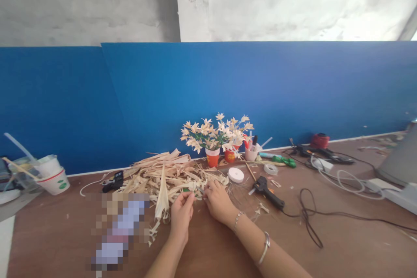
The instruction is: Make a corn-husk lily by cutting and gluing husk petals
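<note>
My left hand is closed in a pinch at the front edge of a heap of dried husk strips. What its fingertips hold is too small to make out. Close beside it, my right hand is closed too, fingers bent down over the near side of the heap. A thin greyish thing shows at its fingertips, too small to name. A gap separates the two hands. Left of my left hand stands a pale pointed husk piece. Behind the hands, pale husk flowers rise from a red-and-white paper cup.
A glue gun lies to the right, its black cord looping over the table. Nearby are a white round spool, a tape roll and a pen cup. A paper bowl stands left; a blue partition borders the back.
</note>
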Demonstrator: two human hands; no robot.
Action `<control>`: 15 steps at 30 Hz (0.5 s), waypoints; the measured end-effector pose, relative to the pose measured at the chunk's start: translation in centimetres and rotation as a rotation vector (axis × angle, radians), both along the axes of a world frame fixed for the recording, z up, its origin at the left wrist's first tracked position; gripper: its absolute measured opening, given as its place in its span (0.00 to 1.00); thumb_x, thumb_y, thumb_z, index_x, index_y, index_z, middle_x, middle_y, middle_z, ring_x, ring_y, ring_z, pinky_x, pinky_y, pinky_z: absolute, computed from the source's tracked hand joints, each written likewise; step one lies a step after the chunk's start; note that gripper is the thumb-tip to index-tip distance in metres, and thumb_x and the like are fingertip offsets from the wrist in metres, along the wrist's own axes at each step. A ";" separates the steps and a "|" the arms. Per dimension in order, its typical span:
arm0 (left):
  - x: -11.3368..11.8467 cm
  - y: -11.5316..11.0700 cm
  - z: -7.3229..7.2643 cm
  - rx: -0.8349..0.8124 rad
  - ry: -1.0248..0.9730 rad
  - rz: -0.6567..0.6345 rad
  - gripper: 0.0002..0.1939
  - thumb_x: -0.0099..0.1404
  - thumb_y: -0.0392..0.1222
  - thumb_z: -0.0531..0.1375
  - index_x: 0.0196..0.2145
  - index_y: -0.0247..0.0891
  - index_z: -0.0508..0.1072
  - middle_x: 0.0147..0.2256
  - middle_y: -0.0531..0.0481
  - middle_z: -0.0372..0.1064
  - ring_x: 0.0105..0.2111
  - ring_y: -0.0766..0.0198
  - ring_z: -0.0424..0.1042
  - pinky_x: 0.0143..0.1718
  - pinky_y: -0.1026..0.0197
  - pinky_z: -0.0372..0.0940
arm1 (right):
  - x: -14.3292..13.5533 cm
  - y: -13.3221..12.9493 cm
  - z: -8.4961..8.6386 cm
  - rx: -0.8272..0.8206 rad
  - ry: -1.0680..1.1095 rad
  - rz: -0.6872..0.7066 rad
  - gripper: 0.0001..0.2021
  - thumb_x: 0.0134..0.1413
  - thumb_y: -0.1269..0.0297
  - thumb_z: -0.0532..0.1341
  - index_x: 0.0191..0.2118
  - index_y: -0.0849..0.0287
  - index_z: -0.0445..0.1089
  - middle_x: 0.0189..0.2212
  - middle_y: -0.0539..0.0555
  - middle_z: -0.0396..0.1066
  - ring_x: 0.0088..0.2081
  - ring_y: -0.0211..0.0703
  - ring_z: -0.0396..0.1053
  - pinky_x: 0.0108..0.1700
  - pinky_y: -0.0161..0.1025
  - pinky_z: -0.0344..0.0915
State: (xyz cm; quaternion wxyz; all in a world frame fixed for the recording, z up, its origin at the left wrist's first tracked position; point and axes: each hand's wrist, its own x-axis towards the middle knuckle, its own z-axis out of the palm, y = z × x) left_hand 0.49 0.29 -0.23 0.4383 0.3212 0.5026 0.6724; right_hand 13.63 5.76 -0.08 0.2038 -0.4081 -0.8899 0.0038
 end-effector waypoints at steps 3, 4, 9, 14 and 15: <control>0.0 0.1 -0.1 -0.005 0.004 0.000 0.18 0.46 0.53 0.64 0.26 0.34 0.68 0.22 0.55 0.65 0.11 0.80 0.49 0.11 0.72 0.39 | 0.0 -0.2 0.1 -0.023 0.044 0.008 0.07 0.53 0.74 0.55 0.30 0.61 0.69 0.38 0.58 0.65 0.42 0.47 0.59 0.45 0.42 0.57; 0.0 0.1 -0.1 -0.008 0.006 0.000 0.18 0.46 0.53 0.64 0.26 0.34 0.68 0.22 0.55 0.65 0.11 0.80 0.49 0.11 0.72 0.39 | 0.1 -0.3 0.2 -0.026 0.079 0.018 0.07 0.52 0.74 0.55 0.30 0.61 0.69 0.38 0.58 0.65 0.42 0.46 0.59 0.45 0.42 0.57; 0.0 0.0 0.1 -0.017 0.018 -0.006 0.18 0.45 0.53 0.64 0.25 0.34 0.68 0.21 0.56 0.64 0.11 0.79 0.49 0.11 0.72 0.40 | 0.3 -0.8 1.2 -0.122 0.482 0.048 0.06 0.51 0.74 0.54 0.30 0.59 0.67 0.29 0.53 0.67 0.33 0.40 0.63 0.36 0.36 0.61; 0.3 -0.4 0.5 -0.070 0.001 -0.054 0.18 0.45 0.52 0.64 0.25 0.35 0.68 0.19 0.58 0.62 0.10 0.79 0.48 0.11 0.73 0.37 | 0.0 -1.3 1.6 -0.254 0.817 0.077 0.05 0.51 0.69 0.55 0.33 0.59 0.68 0.28 0.51 0.70 0.30 0.39 0.67 0.33 0.35 0.64; 0.3 -0.4 0.6 -0.082 -0.001 -0.068 0.17 0.45 0.52 0.64 0.25 0.35 0.68 0.18 0.58 0.61 0.10 0.79 0.48 0.11 0.73 0.37 | 0.0 -1.4 1.6 -0.276 0.855 0.090 0.06 0.51 0.69 0.55 0.34 0.59 0.68 0.28 0.52 0.70 0.30 0.39 0.67 0.33 0.35 0.65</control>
